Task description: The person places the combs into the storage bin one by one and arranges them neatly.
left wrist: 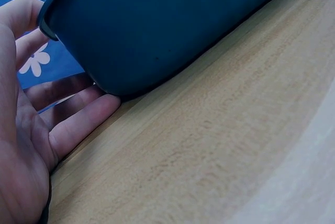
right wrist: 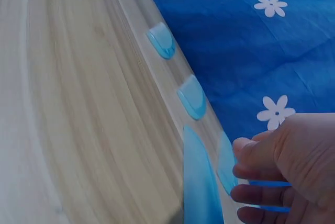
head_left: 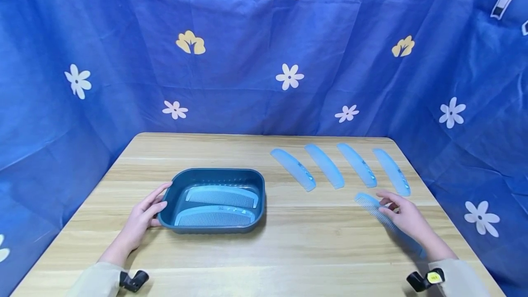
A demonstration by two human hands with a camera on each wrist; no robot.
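A dark teal basin (head_left: 212,229) stands on the left of the table. Inside it lie two translucent blue combs, one farther back (head_left: 222,196) and one nearer (head_left: 214,217). My left hand (head_left: 142,217) rests against the basin's left end, its lower fingers (left wrist: 86,122) fairly straight against the outer wall near the base, others up at the rim. On the right, my right hand (head_left: 402,214) is above another blue comb (head_left: 373,205), covering part of it. In the right wrist view, those fingers (right wrist: 256,195) are loosely bent beside the comb (right wrist: 199,182), with nothing between them.
Several more blue combs lie slanted in a row at the back right, from the leftmost (head_left: 294,168) to the rightmost (head_left: 392,172). A blue curtain with white flowers (head_left: 231,81) encloses the back and sides of the wooden table (head_left: 305,242).
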